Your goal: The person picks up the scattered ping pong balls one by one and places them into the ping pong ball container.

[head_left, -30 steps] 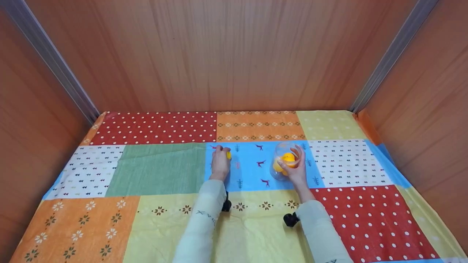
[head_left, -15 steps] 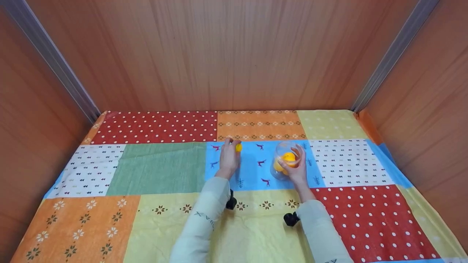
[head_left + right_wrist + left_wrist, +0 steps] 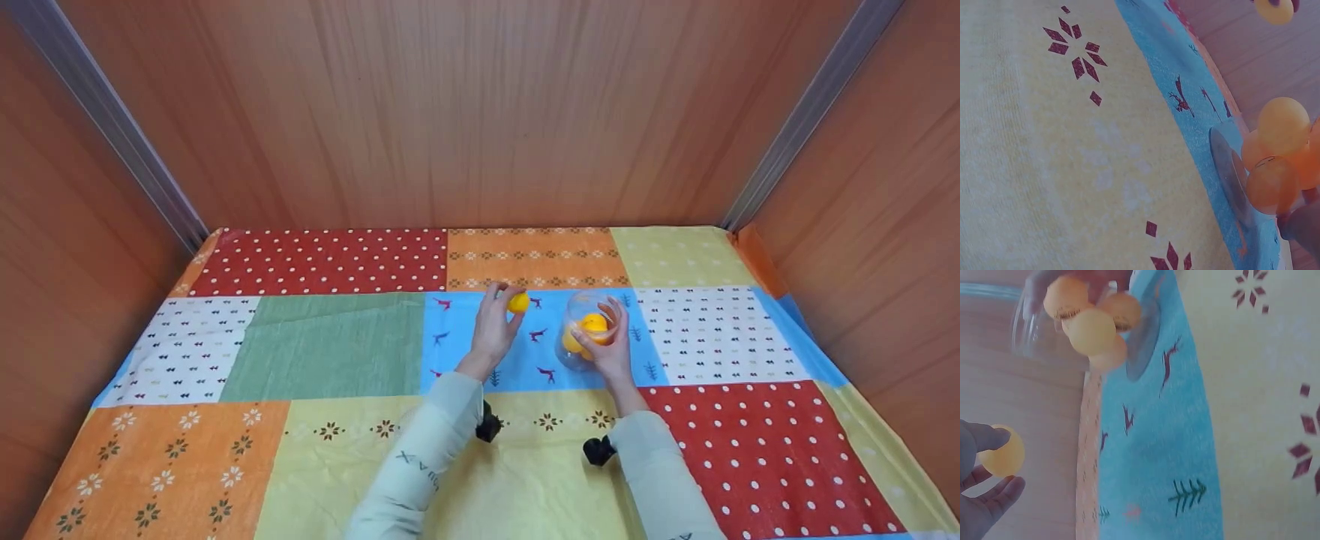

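Observation:
A yellow-orange ping-pong ball is pinched between the fingertips and thumb of my left hand, raised over the blue patch. To its right stands a clear jar with an open top. Several ping-pong balls lie heaped inside it, some with dark print. My right hand grips the jar from its right side, thumb toward me and fingers around the far side. In the right wrist view the jar's base rests on the cloth, and the left hand's ball shows at the top edge.
A patchwork tablecloth covers the table. Wood-grain panels rise at the back and both sides, with grey metal posts in the corners. Each wrist carries a small black device.
My left hand has lifted the ping-pong ball and carried it rightward toward the jar. My right hand and the jar have stayed in place.

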### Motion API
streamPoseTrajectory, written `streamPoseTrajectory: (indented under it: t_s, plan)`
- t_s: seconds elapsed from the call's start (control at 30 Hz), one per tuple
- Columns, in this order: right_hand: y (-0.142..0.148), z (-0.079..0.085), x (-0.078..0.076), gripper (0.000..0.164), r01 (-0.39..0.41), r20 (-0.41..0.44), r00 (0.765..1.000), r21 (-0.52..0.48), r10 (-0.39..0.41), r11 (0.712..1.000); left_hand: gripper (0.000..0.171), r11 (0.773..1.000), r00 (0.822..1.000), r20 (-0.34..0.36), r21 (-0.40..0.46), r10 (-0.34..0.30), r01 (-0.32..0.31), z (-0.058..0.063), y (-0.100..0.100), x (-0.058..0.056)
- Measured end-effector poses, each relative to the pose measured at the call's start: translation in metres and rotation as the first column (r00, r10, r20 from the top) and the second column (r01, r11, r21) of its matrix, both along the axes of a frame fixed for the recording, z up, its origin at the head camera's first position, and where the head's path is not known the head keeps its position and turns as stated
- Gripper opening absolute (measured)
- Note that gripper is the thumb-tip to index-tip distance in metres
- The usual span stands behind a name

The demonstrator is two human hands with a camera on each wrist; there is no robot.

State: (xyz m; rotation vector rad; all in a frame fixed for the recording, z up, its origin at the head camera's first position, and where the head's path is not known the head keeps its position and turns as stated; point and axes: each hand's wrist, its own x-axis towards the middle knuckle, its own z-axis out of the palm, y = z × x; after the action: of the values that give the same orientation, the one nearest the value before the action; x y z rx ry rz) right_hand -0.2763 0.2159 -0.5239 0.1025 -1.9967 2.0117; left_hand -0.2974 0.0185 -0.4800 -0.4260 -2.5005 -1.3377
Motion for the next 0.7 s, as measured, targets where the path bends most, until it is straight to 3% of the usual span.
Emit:
streamPoseTrajectory:
  t_s: [0.13,0.37,0.7]
  plan:
    - [-0.003,0.009,0.006,0.076,-0.002,-0.003,1.0,0.008,0.002,1.0,0.033,1.0,0.999,-0.023,0.001,-0.025,0.025,0.004,0.009,0.006]
    - [-0.004,0.013,0.008,0.076,0.008,0.011,1.0,0.033,-0.009,0.999,0.033,0.998,0.99,-0.133,-0.019,-0.054,0.052,0.012,0.026,0.016]
    - [-0.005,0.014,0.007,0.077,0.024,0.018,1.0,0.048,-0.025,0.999,0.035,0.995,0.987,-0.128,-0.03,-0.102,0.098,0.022,0.049,0.023]
